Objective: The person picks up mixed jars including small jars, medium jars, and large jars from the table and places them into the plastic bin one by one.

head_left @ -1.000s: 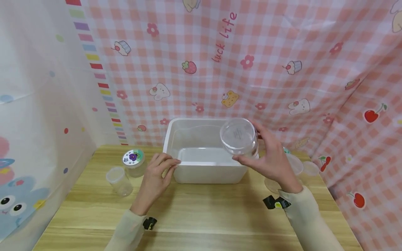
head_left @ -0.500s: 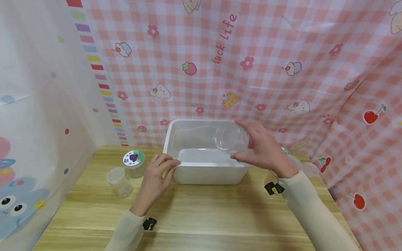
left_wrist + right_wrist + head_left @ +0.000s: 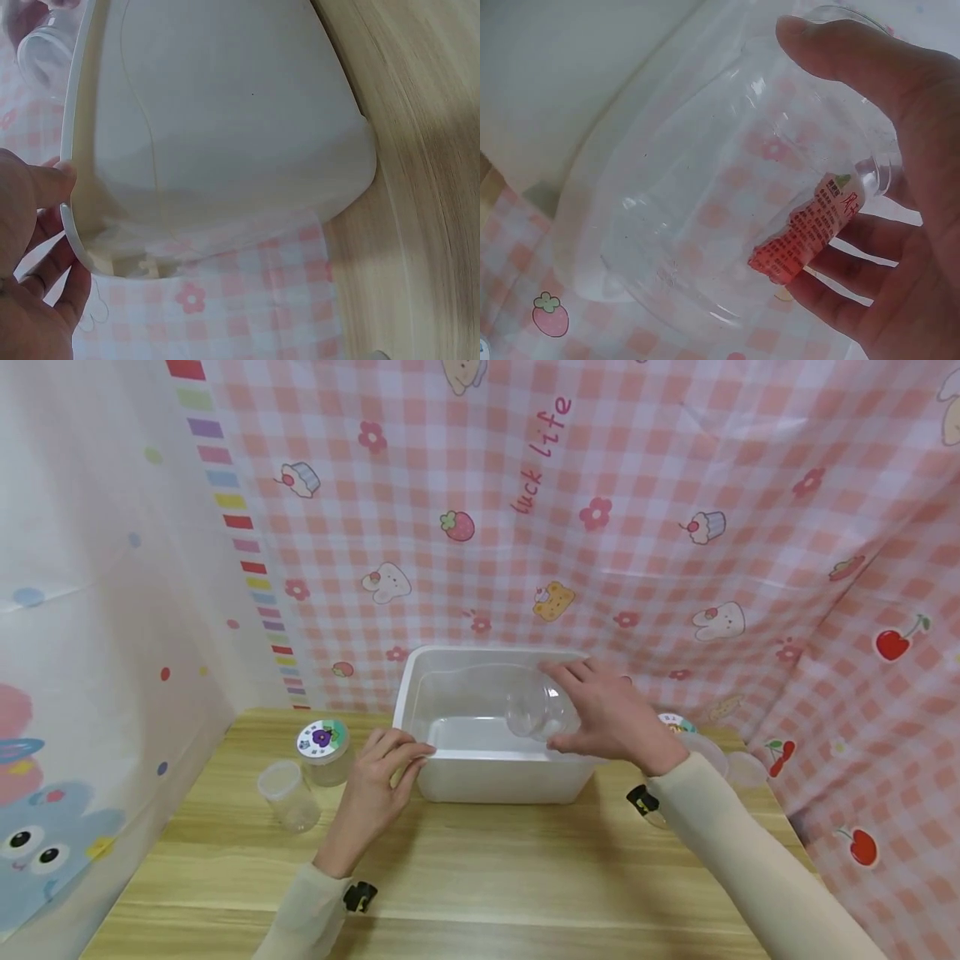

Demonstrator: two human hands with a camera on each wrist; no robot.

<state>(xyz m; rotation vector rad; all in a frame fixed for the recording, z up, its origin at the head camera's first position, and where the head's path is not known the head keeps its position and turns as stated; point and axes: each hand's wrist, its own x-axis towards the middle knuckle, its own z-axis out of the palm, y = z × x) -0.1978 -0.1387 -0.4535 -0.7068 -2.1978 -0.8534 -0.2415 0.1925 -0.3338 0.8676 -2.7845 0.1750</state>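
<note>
A white plastic bin (image 3: pixel 502 782) stands at the back of the table, by the cloth. My left hand (image 3: pixel 378 789) pinches its rim near the front left corner; in the left wrist view the thumb (image 3: pixel 52 180) lies on one side of the rim, fingers on the other. Over the bin's right half, my right hand (image 3: pixel 611 714) grips a clear plastic jar (image 3: pixel 527 712) on its side, the jar's base facing left. The right wrist view shows a red printed label (image 3: pixel 806 232) on the jar, with the thumb and fingers round its mouth end.
On the left are a clear jar with a flower-printed lid (image 3: pixel 323 739) and a small lidded clear cup (image 3: pixel 288 797). Another printed lid (image 3: pixel 677 722) and pale round lids (image 3: pixel 745 768) show at right, partly behind my forearm. A checked cloth (image 3: pixel 480 527) hangs behind.
My right hand has moved left and lowered, and the jar has turned further onto its side, its base swinging leftward. The left hand and the bin stay put.
</note>
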